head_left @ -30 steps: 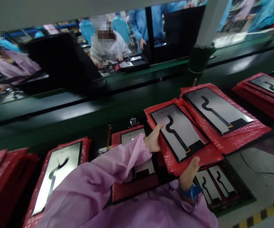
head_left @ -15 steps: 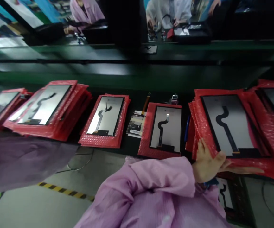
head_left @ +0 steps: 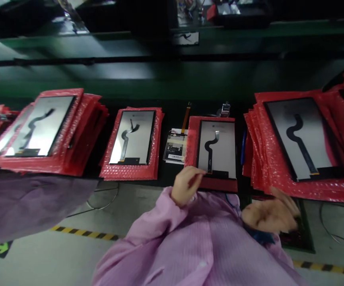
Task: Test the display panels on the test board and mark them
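Note:
My left hand (head_left: 186,185) is at the near left corner of an LCD screen panel (head_left: 219,153) with a black S-shaped flex cable. Its fingers are loosely curled, with a gap beside the thumb; no held item shows. That panel lies on a red bubble-wrap sleeve (head_left: 192,147). My right hand (head_left: 271,214) is palm up and slightly blurred, fingers apart, below the right stack of red bubble-wrap sleeves (head_left: 267,171). On top of this stack rests another LCD panel (head_left: 311,139).
To the left lies a screen panel (head_left: 136,135) on red wrap, then a taller stack of red sleeves (head_left: 84,135). A small circuit part (head_left: 175,147) with an orange ribbon cable sits between. Another person's purple sleeve (head_left: 34,206) reaches in at left. A green ledge (head_left: 130,87) runs behind.
My left hand has moved left from the right stack to the middle panel. My right hand has come off the stack's near edge, turning palm up. The view has tilted downward.

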`<state>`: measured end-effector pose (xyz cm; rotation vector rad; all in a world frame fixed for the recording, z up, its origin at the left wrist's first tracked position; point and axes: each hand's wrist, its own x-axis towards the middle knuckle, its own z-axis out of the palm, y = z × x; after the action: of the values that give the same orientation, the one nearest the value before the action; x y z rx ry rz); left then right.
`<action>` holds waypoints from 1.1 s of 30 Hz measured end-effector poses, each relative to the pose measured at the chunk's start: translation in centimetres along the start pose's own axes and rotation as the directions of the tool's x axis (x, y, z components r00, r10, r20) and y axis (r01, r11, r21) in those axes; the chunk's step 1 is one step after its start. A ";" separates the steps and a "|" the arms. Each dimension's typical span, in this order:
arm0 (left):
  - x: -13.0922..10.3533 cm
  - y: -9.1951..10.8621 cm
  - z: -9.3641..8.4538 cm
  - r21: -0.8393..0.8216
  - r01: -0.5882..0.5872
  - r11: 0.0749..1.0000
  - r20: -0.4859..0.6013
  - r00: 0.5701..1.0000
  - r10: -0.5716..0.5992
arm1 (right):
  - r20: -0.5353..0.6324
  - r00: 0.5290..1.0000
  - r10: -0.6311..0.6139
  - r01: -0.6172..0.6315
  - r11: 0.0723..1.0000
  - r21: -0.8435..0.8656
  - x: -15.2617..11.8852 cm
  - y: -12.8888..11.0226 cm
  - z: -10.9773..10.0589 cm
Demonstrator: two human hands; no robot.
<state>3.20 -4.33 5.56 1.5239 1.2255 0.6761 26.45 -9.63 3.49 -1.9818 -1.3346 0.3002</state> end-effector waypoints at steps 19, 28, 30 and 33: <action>3.1 -4.5 1.5 0.682 -0.257 0.685 -0.165 0.858 0.486 | 0.177 0.984 -0.035 0.063 0.985 -0.158 7.3 -1.8 5.0; 2.8 -4.2 0.9 0.643 -0.271 0.716 -0.163 0.865 0.474 | 0.277 0.943 0.183 -0.279 0.888 0.365 7.4 -2.9 2.5; 2.7 -4.0 1.0 0.642 -0.262 0.721 -0.166 0.870 0.465 | 0.337 0.925 0.175 -0.311 0.859 0.406 7.2 -3.1 1.9; 2.6 -3.9 1.0 0.655 -0.257 0.711 -0.165 0.869 0.466 | 0.339 0.924 0.178 -0.309 0.869 0.386 6.8 -2.9 1.5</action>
<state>3.53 -2.41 1.18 2.3294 1.4928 0.8591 26.56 -2.37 5.64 -1.7611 -1.0616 0.9651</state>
